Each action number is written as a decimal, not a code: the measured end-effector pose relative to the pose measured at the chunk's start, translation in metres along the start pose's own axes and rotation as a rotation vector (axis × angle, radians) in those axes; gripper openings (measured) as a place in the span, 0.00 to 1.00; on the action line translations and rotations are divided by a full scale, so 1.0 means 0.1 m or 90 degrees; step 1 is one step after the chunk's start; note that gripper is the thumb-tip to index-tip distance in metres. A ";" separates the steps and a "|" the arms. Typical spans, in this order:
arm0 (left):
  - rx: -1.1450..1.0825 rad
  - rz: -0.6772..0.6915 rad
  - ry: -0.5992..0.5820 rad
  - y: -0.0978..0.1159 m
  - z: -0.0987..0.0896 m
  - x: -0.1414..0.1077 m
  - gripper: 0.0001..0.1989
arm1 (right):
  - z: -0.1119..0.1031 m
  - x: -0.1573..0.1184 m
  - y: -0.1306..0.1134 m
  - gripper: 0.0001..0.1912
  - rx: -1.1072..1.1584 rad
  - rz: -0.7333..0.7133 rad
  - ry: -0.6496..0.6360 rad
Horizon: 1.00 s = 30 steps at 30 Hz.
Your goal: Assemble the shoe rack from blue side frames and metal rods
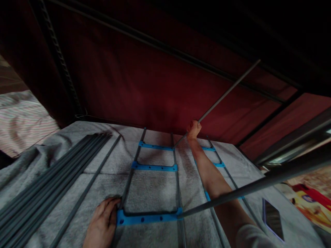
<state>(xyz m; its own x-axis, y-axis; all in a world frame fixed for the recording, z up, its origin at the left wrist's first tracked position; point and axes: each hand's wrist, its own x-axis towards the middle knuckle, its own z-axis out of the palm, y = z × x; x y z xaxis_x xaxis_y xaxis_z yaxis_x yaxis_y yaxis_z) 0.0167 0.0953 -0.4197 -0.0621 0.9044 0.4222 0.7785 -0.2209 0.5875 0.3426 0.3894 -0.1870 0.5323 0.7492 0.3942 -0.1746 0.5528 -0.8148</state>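
The step in hand looks to be fitting a rod (229,90) to the right end of the far bar (156,147), the topmost of three blue crosspieces in the ladder lying on the grey cloth (155,189). To do it well, the rod should be lined up with its socket before any push, then pressed straight along its own length; a slanting shove could twist the bar or skew the side rods (177,186). Holding lower, nearer the joint, would probably steer the tip better, since the long free end above the fist may sway. The rod's lower tip meets the far bar's right end, though whether it is seated cannot be told. A second rod (248,187) slants up to the right from the right end of the near bar (150,219), passing in front of the right forearm, so the arm is best kept from knocking it. The right hand (194,130) is at the end of a long forward reach, its grip curled closed around the rod a little above the tip, with the forearm rising from the lower right. The left hand (100,224) lies low, back upward, fingertips at the near bar's left end; whether they pinch it or only brace it cannot be told. Bracing there would help keep the ladder from sliding.
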 end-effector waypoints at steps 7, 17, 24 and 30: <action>-0.009 -0.009 -0.008 0.00 0.00 0.00 0.15 | 0.05 -0.04 0.00 0.23 -0.009 -0.004 -0.044; -0.038 -0.066 -0.029 0.08 -0.03 0.04 0.19 | 0.02 -0.19 0.00 0.25 -0.014 -0.013 -0.132; -0.044 -0.084 -0.032 0.13 -0.05 0.07 0.21 | 0.02 -0.22 0.04 0.24 -0.012 -0.004 -0.136; -0.018 -0.064 -0.032 0.12 -0.06 0.06 0.21 | 0.05 0.00 0.08 0.23 -0.016 0.025 -0.082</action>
<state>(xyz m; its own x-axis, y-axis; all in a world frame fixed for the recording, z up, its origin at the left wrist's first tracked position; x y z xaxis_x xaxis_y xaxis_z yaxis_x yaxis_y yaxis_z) 0.0223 0.0958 -0.4063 -0.1071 0.9396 0.3250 0.7523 -0.1372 0.6444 0.3372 0.3953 -0.1916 0.4139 0.8119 0.4117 -0.1714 0.5137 -0.8407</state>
